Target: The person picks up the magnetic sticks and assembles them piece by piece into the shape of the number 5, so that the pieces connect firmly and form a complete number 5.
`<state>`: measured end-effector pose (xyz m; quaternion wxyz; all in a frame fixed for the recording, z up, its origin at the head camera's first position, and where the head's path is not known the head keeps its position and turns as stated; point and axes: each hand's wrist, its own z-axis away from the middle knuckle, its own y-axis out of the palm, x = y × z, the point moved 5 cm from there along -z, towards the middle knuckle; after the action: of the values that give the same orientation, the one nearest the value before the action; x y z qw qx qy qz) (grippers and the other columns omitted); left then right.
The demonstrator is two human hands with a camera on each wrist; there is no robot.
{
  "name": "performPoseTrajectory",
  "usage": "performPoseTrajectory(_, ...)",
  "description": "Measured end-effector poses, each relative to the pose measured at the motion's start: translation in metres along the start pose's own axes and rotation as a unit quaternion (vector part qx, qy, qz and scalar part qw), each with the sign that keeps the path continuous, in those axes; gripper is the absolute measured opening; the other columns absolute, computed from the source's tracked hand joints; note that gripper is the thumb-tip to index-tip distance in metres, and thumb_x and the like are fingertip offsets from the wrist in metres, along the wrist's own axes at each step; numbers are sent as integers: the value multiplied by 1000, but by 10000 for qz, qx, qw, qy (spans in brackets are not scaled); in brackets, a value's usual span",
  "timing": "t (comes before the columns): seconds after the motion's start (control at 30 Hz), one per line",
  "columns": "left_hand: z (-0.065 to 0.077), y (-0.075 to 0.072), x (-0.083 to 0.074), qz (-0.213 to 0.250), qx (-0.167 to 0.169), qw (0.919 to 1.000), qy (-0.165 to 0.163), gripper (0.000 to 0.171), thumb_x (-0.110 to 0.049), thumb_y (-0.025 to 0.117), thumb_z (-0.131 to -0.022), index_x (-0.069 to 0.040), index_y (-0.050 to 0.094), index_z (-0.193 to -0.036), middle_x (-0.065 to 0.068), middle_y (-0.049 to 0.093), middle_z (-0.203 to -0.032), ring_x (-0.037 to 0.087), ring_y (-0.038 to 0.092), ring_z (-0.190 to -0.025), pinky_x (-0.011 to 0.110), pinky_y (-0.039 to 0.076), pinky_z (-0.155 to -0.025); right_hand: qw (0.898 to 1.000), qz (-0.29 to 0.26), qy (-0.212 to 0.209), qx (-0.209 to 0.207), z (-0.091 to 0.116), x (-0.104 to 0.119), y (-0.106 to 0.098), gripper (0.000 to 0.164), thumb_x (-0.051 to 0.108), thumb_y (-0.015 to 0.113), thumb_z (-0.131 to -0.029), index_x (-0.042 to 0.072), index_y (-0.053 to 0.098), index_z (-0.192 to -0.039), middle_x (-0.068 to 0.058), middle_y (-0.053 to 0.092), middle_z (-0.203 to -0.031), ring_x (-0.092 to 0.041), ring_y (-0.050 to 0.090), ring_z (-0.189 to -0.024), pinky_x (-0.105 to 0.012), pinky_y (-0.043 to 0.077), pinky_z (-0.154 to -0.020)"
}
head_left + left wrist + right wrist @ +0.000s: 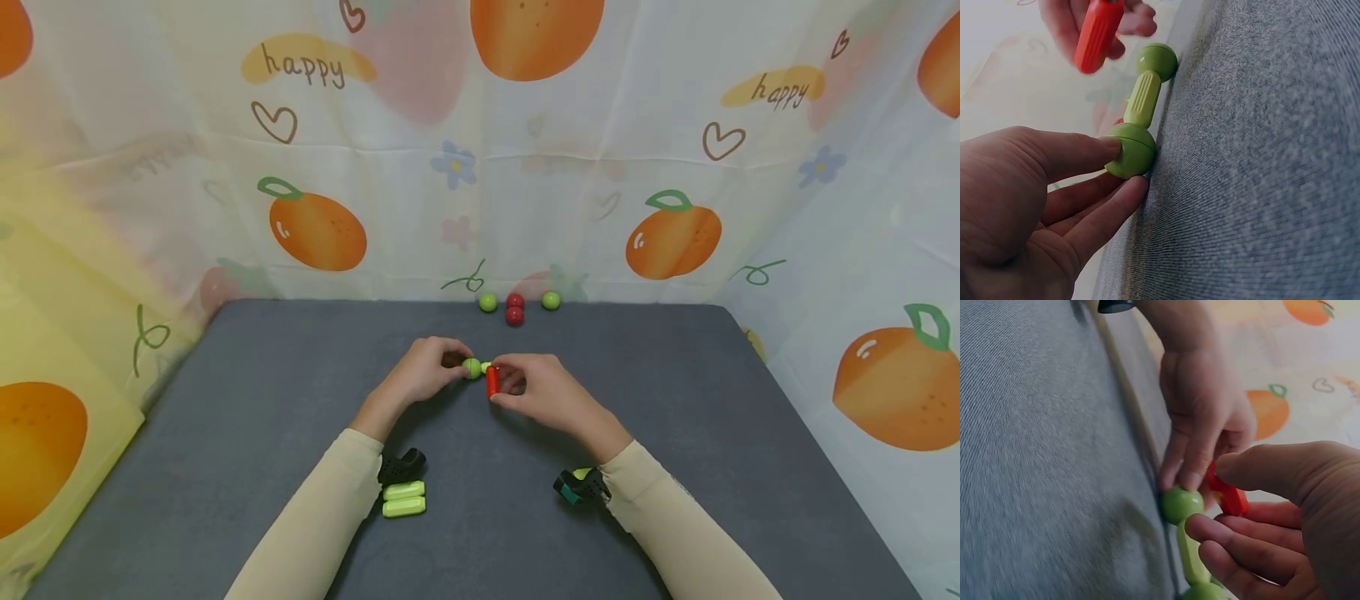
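My left hand (422, 371) pinches a green ball (1132, 151) between thumb and fingers. A ribbed yellow-green rod (1144, 100) joins this ball to a second green ball (1157, 60); both balls lie against the grey table surface in the left wrist view. Between thumb and fingertips of my right hand (543, 387) is a short red rod (492, 382), held apart from the green piece. In the left wrist view, the red rod (1099, 36) hangs above the joined piece. From the head view, the right hand hides the far green ball.
Two green balls (488, 302) and two red balls (514, 317) sit at the back edge of the grey table (300, 367). Two yellow-green rods (404, 507) lie beside my left forearm. Another yellow-green piece (581, 473) shows partly behind the right wrist's black device (592, 486).
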<state>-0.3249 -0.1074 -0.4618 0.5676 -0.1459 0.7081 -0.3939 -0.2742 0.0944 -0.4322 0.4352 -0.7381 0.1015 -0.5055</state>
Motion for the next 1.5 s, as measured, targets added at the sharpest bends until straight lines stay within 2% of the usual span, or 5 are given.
performPoseTrajectory(0.17,0,0,0,11,3,10000,38,16,-18,80,-102,-12,81,-117,-1,77,-106,17,72,-99,43,59,-92,10000,-81,-16,-9,-8,-2,13,46,18,85,-98,4,70,-139,3,75,-103,-6,70,-88,-30,61,-81)
performPoseTrajectory(0.33,-2,1,-1,-20,15,10000,58,14,-18,79,-103,-13,82,-116,-2,78,-106,17,72,-100,43,59,-93,9999,80,-111,-48,-12,-6,25,42,19,85,-98,5,72,-135,7,73,-93,-4,67,-78,-29,59,-71)
performPoseTrajectory(0.47,-2,3,-2,-78,31,9999,114,14,-18,79,-103,-12,82,-116,-2,78,-107,17,73,-100,43,59,-92,9998,190,-103,-35,-13,-9,31,40,19,85,-98,8,73,-135,8,72,-91,-3,66,-75,-27,58,-70)
performPoseTrajectory(1.0,-1,1,-2,-76,1,9999,114,11,-17,78,-103,-14,83,-113,-3,79,-106,18,73,-101,45,58,-95,9990,383,-116,-176,-14,-1,36,40,20,84,-99,11,75,-137,-1,78,-113,-3,69,-79,-26,58,-73)
performPoseTrajectory(1.5,2,1,-4,-155,-77,9998,75,13,-17,80,-102,-14,83,-114,-2,79,-108,20,73,-102,44,58,-94,9986,489,-42,-218,-15,2,38,36,21,86,-98,12,77,-132,0,77,-107,-3,69,-77,-27,58,-71)
